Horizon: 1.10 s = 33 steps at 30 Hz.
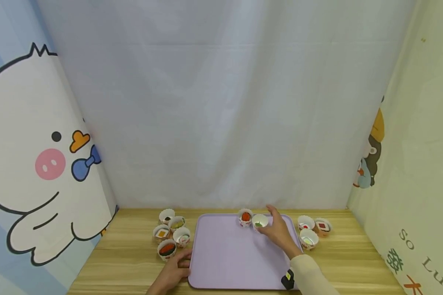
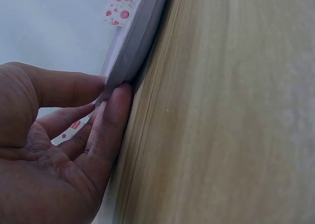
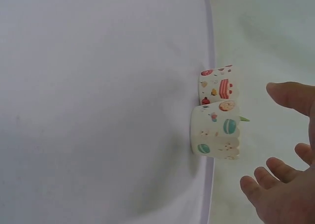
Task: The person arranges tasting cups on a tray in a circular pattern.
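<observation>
A lilac tray (image 1: 240, 262) lies on the wooden table. At its left edge my left hand (image 1: 172, 270) pinches the rim; the left wrist view shows the thumb above and a finger beneath the tray rim (image 2: 133, 51). Two patterned paper cups stand at the tray's far side: one with something red inside (image 1: 245, 218), the other with something green (image 1: 260, 221). Beside the green one is my right hand (image 1: 279, 232). In the right wrist view this hand (image 3: 285, 184) has its fingers spread, apart from the nearer cup (image 3: 214, 133), and holds nothing.
Left of the tray stand several paper cups, one holding a red and dark item (image 1: 167, 249). More cups (image 1: 308, 239) are grouped to the right. A black object with a yellow mark (image 1: 288, 279) is at the tray's near right corner. A pale curtain (image 1: 221, 123) hangs behind.
</observation>
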Motion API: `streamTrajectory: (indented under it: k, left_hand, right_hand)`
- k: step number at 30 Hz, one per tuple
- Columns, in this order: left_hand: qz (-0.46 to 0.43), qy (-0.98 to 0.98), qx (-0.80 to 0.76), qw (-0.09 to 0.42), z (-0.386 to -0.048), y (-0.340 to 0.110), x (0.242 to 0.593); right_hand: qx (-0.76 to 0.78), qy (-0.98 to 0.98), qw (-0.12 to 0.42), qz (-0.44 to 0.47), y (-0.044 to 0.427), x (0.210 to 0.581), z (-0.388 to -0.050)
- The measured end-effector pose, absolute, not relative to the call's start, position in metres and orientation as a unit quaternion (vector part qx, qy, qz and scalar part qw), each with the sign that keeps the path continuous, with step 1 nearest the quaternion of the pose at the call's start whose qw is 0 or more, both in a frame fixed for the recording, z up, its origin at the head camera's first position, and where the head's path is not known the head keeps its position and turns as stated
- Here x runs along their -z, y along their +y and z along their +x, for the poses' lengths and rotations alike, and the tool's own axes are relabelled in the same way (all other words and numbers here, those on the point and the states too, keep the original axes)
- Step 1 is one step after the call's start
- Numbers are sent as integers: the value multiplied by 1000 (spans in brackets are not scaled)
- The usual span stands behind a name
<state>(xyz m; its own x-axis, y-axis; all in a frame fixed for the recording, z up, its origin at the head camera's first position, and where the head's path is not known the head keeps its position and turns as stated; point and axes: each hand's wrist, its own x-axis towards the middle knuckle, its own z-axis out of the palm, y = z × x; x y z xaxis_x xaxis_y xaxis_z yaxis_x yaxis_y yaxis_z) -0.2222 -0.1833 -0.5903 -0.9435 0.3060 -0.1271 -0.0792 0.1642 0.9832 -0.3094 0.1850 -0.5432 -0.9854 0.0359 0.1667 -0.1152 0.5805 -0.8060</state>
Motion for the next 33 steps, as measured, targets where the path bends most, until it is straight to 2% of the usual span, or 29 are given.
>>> streamTrajectory:
  k: [18, 33]
  left_hand:
    - [79, 749, -641, 148, -225, -185, 596]
    - [70, 745, -645, 154, -224, -183, 595]
  right_hand:
    - [-496, -854, 140, 69, 203, 500, -273]
    - [-490, -852, 175, 62, 232, 488, -250]
